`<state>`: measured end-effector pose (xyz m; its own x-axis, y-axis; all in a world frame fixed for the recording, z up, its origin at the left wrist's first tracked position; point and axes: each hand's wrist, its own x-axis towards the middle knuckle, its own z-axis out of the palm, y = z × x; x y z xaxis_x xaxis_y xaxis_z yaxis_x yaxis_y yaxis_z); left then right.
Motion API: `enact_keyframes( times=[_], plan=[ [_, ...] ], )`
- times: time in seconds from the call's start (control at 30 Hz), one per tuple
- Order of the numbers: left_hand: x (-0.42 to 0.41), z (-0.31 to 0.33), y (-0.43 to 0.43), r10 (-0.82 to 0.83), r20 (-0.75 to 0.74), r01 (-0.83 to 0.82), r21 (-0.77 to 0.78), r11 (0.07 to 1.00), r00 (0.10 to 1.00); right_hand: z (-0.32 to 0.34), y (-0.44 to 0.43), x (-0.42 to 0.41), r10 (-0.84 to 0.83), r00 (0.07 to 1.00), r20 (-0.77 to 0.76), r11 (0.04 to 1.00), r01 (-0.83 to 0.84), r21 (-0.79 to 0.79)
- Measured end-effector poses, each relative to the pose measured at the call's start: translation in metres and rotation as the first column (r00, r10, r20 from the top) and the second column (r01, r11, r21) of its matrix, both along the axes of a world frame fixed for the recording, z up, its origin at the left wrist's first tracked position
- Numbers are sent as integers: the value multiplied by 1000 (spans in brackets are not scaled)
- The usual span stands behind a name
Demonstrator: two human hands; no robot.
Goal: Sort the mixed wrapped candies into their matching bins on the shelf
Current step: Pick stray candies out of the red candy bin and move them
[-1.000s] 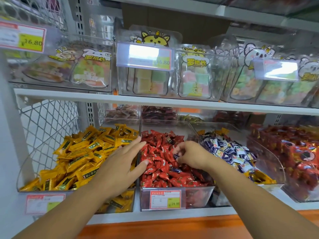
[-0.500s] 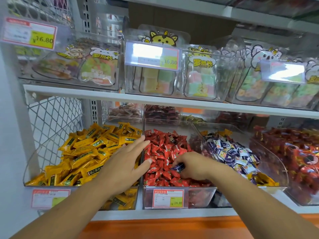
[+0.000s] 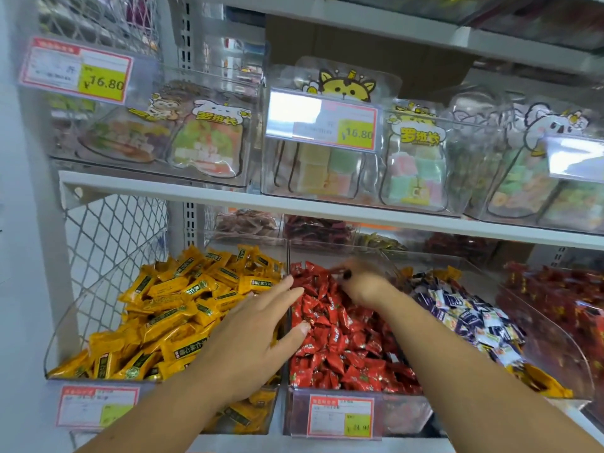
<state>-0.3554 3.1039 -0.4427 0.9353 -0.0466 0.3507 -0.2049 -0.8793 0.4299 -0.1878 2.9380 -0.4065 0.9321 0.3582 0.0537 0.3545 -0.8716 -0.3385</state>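
The left hand [image 3: 255, 331] is resting with straight fingers on glossy yellow candies [image 3: 170, 305]. The blurred right hand [image 3: 362, 284] is reaching into shiny red candies [image 3: 340, 341], and I cannot tell its grip.

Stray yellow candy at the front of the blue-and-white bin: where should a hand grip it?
Probably pinch the yellow candy across its flat body from above and in front: it lies exposed at the pile's foot, where the wall of the blue-and-white bin dips low.

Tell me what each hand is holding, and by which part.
Left hand holds nothing; its fingers are straight. Right hand, over the red candies, is blurred; its hold cannot be told.
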Motion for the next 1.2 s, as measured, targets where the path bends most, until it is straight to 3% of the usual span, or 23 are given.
enact_keyframes(
  times=[0.2,0.3,0.37,0.47,0.67,0.77,0.87,0.97,1.03,1.1,1.2],
  plan=[
    [3,-2,3,-15,11,15,12,1000,1000,-15,11,14,-47,999,2,988,47,-146],
    [2,-1,2,-12,13,12,15,1000,1000,-15,3,8,-9,1000,28,989,13,-148],
    [2,-1,2,-12,16,12,13,1000,1000,-15,-5,2,9,998,59,997,-5,-78],
    [1,-2,2,-10,17,10,22,1000,1000,-13,-20,-10,-14,997,76,989,2,148],
    [0,1,-3,21,27,-22,51,998,999,8,-54,-42,13,995,94,879,-57,473],
    [-2,2,-4,26,21,-27,68,997,999,27,-85,-42,-65,975,214,837,-63,544],
    [-1,0,-4,25,44,-28,77,997,999,32,-123,-37,-196,955,222,812,31,582],
    [2,-3,-2,27,50,-31,71,997,998,16,-146,-27,-256,951,174,862,143,486],
    [3,-2,-2,28,50,-31,73,997,998,5,-152,-21,-273,940,205,943,219,251],
    [3,-2,-3,34,42,-37,75,996,999,1,-153,-22,-261,947,186,964,264,8],
    [2,-2,-4,37,36,-40,84,996,999,-7,-157,-16,-177,983,44,979,181,-92]
  ],
)
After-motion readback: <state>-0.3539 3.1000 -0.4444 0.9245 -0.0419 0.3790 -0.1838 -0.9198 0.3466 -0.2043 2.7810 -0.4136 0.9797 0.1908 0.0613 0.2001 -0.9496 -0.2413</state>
